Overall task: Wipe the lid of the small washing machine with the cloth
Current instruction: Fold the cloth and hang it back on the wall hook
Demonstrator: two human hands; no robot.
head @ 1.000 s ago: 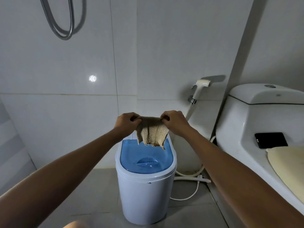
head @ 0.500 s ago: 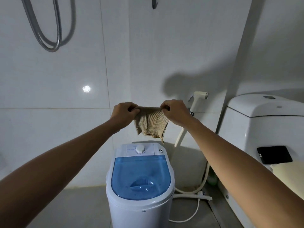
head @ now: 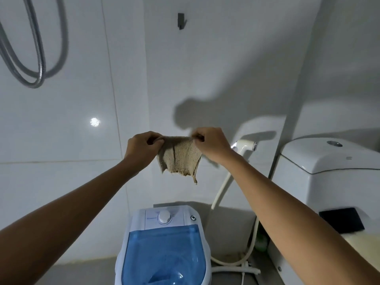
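Presently, two bare hands are raised in front of the tiled wall, and between them hangs one cloth (head: pixel 179 159), beige, ribbed, frayed along its lower edge. The left hand (head: pixel 141 148) pinches the cloth's upper left corner between thumb and fingers; the right hand (head: pixel 209 144) pinches the upper right corner in the same manner. Both grips are closed tight on the fabric, which is stretched taut along its top edge and hangs free below, touching nothing else.

Directly below the grip, well apart from the cloth, stands one small washing machine (head: pixel 164 245), white-bodied. Its lid (head: pixel 164 258) is one translucent blue panel, closed and lying flat. Behind the lid, on the control strip, sit one white dial (head: pixel 164 217) and one small round fitting (head: pixel 193 218) at the right corner.

To the right of the grip, just behind the right wrist, one white spray nozzle (head: pixel 245 145) is mounted on the wall, with one white hose (head: pixel 221 192) running down from it. Farther right stands one white toilet cistern (head: pixel 329 161), and below it lies one flat black object (head: pixel 341 221).

Above the grip, one dark hook (head: pixel 181 20) is fixed to the wall. Above and far left, one metal shower hose (head: pixel 35 48) hangs in a loop. One round light reflection (head: pixel 94 121) shows on the tile left of the left hand.
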